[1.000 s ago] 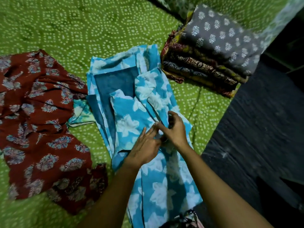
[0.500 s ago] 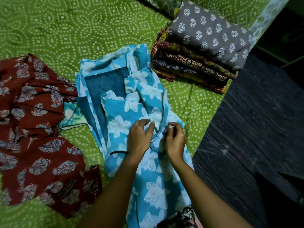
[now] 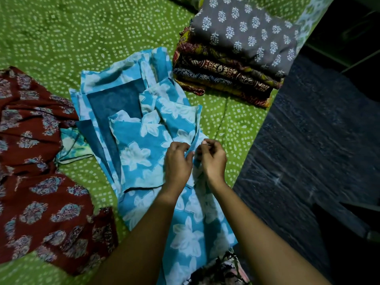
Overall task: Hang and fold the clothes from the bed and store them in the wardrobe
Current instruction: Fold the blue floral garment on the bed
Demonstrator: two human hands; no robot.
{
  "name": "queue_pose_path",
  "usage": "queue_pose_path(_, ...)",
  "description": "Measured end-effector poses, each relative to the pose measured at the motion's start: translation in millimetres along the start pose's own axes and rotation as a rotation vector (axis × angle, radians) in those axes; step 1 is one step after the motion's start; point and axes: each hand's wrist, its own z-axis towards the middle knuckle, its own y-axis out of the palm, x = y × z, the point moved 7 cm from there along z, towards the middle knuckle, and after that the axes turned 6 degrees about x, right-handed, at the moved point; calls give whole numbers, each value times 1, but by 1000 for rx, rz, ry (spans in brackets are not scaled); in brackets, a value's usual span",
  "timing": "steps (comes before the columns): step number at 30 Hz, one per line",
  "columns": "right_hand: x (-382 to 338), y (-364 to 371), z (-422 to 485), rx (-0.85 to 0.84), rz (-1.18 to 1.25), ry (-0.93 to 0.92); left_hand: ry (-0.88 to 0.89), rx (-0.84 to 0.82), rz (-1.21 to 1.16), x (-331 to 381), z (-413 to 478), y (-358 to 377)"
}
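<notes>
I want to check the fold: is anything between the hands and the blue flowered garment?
Nothing visible. The left hand and right hand pinch the blue white-flowered garment directly. The dark red printed garment lies to the left, clear of the hands. The wardrobe is not in view.

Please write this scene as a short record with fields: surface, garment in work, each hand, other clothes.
surface: green dotted bedsheet
garment in work: blue floral garment, spread out, partly folded
left hand: pinches a fold of it
right hand: pinches the fabric beside the left hand
other clothes: red printed garment loose at left; folded stack far right
</notes>
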Motion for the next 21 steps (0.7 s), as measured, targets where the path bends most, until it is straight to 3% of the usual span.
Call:
queue_pose_path(3,-1,-3,7,-12,155,119,181,-49,-15,15,-6,2)
queue_pose_path(7,3,-3,13,-46,461,435,582,-241,22,32,-30,15)
queue_pose_path(9,4,-6,15,-57,496,487,659,-294,46,28,-37,19)
queue_pose_path(14,4,-49,25,232,462,208,446,-211,-117,22,-35,7)
queue_pose_path(17,22,-66,19,356,504,259,313,-109,-47,14,-31,9)
queue_pose_path(21,21,-69,21,329,573,296,272,-140,150,3,-33,20)
